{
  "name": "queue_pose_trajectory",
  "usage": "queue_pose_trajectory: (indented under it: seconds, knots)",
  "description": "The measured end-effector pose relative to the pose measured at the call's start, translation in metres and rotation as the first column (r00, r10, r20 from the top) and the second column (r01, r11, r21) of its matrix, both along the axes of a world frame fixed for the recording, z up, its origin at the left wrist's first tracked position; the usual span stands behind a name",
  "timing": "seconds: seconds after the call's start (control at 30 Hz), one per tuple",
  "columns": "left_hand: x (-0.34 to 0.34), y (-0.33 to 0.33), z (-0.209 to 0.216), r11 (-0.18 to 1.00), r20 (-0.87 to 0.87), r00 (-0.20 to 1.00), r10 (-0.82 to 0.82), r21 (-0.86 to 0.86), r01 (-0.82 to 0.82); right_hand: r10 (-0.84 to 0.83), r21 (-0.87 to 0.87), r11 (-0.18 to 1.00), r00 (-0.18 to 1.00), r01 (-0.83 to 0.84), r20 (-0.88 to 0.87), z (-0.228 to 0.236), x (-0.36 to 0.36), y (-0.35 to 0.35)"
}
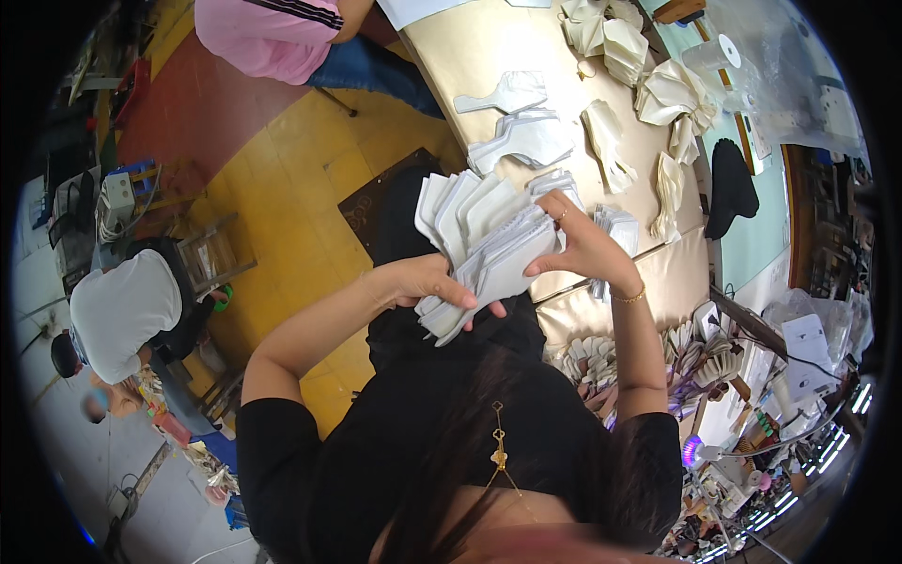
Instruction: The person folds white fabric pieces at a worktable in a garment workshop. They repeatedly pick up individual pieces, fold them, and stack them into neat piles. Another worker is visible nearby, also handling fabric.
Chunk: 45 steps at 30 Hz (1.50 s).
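One stack of flat white pieces (507,261) is in front of the black shirt (423,423), slanting long-ways away to the right. The left hand (427,279) pinches its near end; the right hand (594,246), closer to the table (512,42), holds its far end.

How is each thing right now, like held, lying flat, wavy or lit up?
White bundle: held, fanned out at the upper left
Left fingers: gripping the bundle
Right fingers: gripping the bundle
White stack: lying on the table
Cream piece: wavy
Black foot-shaped piece: lying flat
Purple lamp: lit
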<state>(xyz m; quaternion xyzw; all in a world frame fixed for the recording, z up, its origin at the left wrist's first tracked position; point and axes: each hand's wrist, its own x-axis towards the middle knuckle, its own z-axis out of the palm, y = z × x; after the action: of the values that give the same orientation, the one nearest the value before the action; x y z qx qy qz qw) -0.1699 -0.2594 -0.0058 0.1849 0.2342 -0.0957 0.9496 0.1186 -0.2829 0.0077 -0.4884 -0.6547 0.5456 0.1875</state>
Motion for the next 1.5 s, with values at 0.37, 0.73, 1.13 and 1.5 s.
queue_pose_trajectory:
  seconds: [0.37,0.73,1.13,1.5]
  knots:
    - [-0.021,-0.045,-0.008,0.994,0.260,0.963,-0.075,-0.063,0.094,-0.314,-0.197,0.949,0.765,0.245,-0.562,-0.013,-0.059,-0.076]
    - [-0.009,-0.028,0.026,0.891,-0.106,0.963,-0.246,0.367,0.268,-0.948,-0.943,0.310,-0.043,0.122,-0.317,0.000,-0.068,-0.118]
    - [-0.021,-0.068,0.013,0.673,-0.366,0.930,0.012,0.691,0.263,-0.807,-0.704,0.591,0.264,0.393,-0.529,-0.005,-0.091,-0.110]
    - [-0.012,-0.056,0.032,0.893,-0.152,0.978,0.146,0.446,-0.064,-0.725,-0.396,0.677,0.467,0.621,-0.507,-0.013,-0.087,-0.064]
